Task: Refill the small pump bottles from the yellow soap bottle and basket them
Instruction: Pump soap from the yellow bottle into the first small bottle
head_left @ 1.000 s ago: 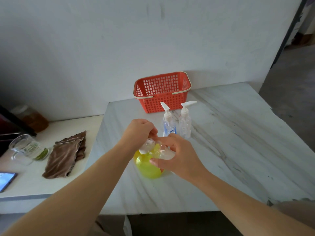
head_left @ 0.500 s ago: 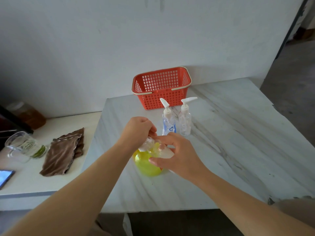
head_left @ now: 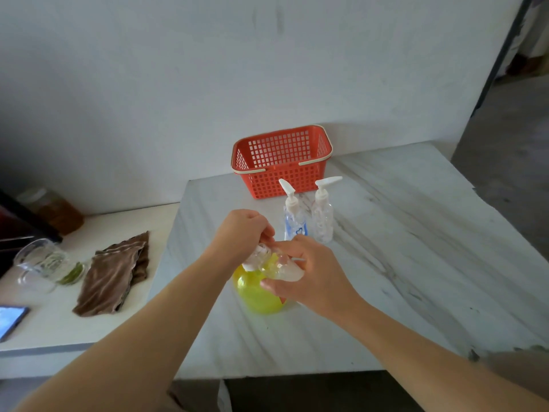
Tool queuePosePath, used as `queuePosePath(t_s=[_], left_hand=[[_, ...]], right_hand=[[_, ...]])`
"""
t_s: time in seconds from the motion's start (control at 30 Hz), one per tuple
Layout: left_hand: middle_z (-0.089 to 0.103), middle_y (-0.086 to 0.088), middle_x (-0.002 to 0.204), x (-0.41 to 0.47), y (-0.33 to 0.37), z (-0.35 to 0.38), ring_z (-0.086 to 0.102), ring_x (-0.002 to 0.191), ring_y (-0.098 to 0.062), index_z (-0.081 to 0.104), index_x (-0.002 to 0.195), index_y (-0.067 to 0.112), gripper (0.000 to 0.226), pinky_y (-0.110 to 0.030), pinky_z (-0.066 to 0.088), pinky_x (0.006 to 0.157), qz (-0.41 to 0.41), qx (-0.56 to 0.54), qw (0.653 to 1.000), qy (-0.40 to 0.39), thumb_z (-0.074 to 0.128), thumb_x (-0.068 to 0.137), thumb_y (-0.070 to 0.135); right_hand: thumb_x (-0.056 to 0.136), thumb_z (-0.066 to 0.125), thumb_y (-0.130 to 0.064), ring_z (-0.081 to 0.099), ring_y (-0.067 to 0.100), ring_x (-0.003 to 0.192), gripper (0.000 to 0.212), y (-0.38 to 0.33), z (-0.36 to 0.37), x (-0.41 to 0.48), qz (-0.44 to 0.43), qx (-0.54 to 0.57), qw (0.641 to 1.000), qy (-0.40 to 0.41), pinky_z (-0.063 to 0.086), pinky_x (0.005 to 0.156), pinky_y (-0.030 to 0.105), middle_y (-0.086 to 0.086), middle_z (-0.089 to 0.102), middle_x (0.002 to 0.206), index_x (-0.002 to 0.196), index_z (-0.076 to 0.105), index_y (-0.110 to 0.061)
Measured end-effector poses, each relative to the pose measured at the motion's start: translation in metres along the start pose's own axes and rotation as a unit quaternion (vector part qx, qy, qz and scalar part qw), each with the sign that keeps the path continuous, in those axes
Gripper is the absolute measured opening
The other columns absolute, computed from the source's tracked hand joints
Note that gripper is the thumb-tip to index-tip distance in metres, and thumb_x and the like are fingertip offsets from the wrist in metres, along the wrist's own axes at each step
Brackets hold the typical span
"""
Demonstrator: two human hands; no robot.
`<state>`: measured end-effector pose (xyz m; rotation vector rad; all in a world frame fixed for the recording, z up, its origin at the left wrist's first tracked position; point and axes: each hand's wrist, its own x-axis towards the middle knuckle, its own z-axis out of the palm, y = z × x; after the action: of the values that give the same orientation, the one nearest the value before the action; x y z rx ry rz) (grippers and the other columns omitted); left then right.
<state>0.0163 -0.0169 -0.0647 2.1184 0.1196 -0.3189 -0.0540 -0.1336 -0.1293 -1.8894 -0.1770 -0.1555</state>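
The yellow soap bottle (head_left: 255, 293) stands on the marble table (head_left: 401, 263), near its front left. Just above it my right hand (head_left: 318, 278) grips a small clear pump bottle (head_left: 286, 268), tilted on its side. My left hand (head_left: 242, 233) pinches that bottle's white pump top (head_left: 256, 258) with curled fingers. Two more small pump bottles stand upright behind my hands, one with a blue label (head_left: 294, 223) and one clear (head_left: 323, 217). The red basket (head_left: 282, 162) sits further back by the wall, with nothing visible inside.
A lower white counter (head_left: 59, 322) adjoins the table on the left. It carries a brown cloth (head_left: 114, 275), a glass jug (head_left: 41, 263), a phone (head_left: 10, 321) and an amber jar (head_left: 58, 212). The table ends on the right at a drop to the floor.
Both hands stay at the small bottle over the yellow one, with only slight finger movement at the pump top. The view has shifted a little.
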Motion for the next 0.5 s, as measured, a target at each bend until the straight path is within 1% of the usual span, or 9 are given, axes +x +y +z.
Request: queuePosePath(t_s=[0.1, 0.17, 0.23, 0.3, 0.37, 0.43, 0.5], left_hand=[[0.069, -0.008, 0.065, -0.0004, -0.0014, 0.0021, 0.061, 0.063, -0.021, 0.065, 0.066, 0.005, 0.025, -0.03, 0.05, 0.073, 0.002, 0.014, 1.0, 0.002, 0.046, 0.081, 0.003], [0.069, -0.012, 0.069, -0.0004, -0.0022, 0.0032, 0.061, 0.064, -0.023, 0.064, 0.067, 0.004, 0.024, -0.032, 0.051, 0.074, 0.003, 0.011, 1.0, 0.004, 0.045, 0.082, 0.003], [0.068, -0.012, 0.069, -0.0001, -0.0023, 0.0036, 0.06, 0.064, -0.023, 0.063, 0.066, 0.004, 0.025, -0.031, 0.05, 0.072, 0.002, 0.01, 1.0, 0.004, 0.044, 0.082, 0.002], [0.068, -0.011, 0.068, 0.0, -0.0024, 0.0033, 0.06, 0.065, -0.023, 0.064, 0.066, 0.005, 0.026, -0.031, 0.051, 0.073, 0.0, 0.009, 1.0, 0.005, 0.044, 0.082, 0.002], [0.068, -0.01, 0.067, -0.0008, -0.001, 0.0024, 0.061, 0.066, -0.023, 0.065, 0.066, 0.005, 0.025, -0.032, 0.051, 0.075, -0.006, -0.001, 1.0, 0.007, 0.046, 0.081, 0.002], [0.069, -0.01, 0.069, -0.0019, 0.0018, 0.0015, 0.061, 0.067, -0.023, 0.065, 0.067, 0.004, 0.021, -0.033, 0.051, 0.075, -0.005, -0.013, 1.0, 0.004, 0.049, 0.081, 0.002], [0.07, -0.012, 0.071, -0.0023, 0.0045, 0.0016, 0.062, 0.068, -0.023, 0.065, 0.07, 0.003, 0.019, -0.034, 0.052, 0.077, 0.001, -0.019, 1.0, 0.0, 0.05, 0.082, 0.003]], right_hand=[[0.055, 0.07, -0.055, 0.062, 0.008, 0.09, 0.041, 0.0033, 0.0001, -0.0007, 0.004, 0.002, 1.0, 0.001, 0.053, 0.084, 0.035, -0.007, 0.061, 0.09, 0.093, 0.058, -0.062], [0.054, 0.07, -0.055, 0.061, 0.008, 0.089, 0.045, 0.0045, 0.0003, -0.0016, 0.01, 0.002, 1.0, -0.002, 0.053, 0.084, 0.035, -0.008, 0.06, 0.088, 0.098, 0.062, -0.055], [0.054, 0.07, -0.055, 0.061, 0.007, 0.088, 0.052, 0.0045, -0.0004, -0.0019, 0.018, -0.004, 1.0, -0.004, 0.053, 0.084, 0.035, -0.008, 0.059, 0.086, 0.105, 0.066, -0.045], [0.054, 0.069, -0.055, 0.061, 0.008, 0.088, 0.055, 0.0031, -0.0013, -0.0018, 0.018, -0.007, 1.0, -0.004, 0.053, 0.084, 0.035, -0.007, 0.059, 0.086, 0.107, 0.067, -0.042], [0.053, 0.069, -0.055, 0.061, 0.008, 0.088, 0.052, 0.0013, -0.0019, -0.0013, 0.015, -0.003, 1.0, -0.004, 0.053, 0.084, 0.035, -0.006, 0.06, 0.088, 0.104, 0.066, -0.046], [0.053, 0.07, -0.055, 0.061, 0.008, 0.088, 0.043, -0.0016, -0.0026, -0.0007, 0.007, 0.001, 1.0, 0.0, 0.053, 0.083, 0.034, -0.005, 0.06, 0.088, 0.095, 0.062, -0.056], [0.053, 0.073, -0.053, 0.061, 0.007, 0.088, 0.04, -0.003, -0.0036, -0.0004, 0.0, -0.003, 1.0, 0.005, 0.053, 0.083, 0.033, -0.005, 0.061, 0.088, 0.09, 0.058, -0.062]])
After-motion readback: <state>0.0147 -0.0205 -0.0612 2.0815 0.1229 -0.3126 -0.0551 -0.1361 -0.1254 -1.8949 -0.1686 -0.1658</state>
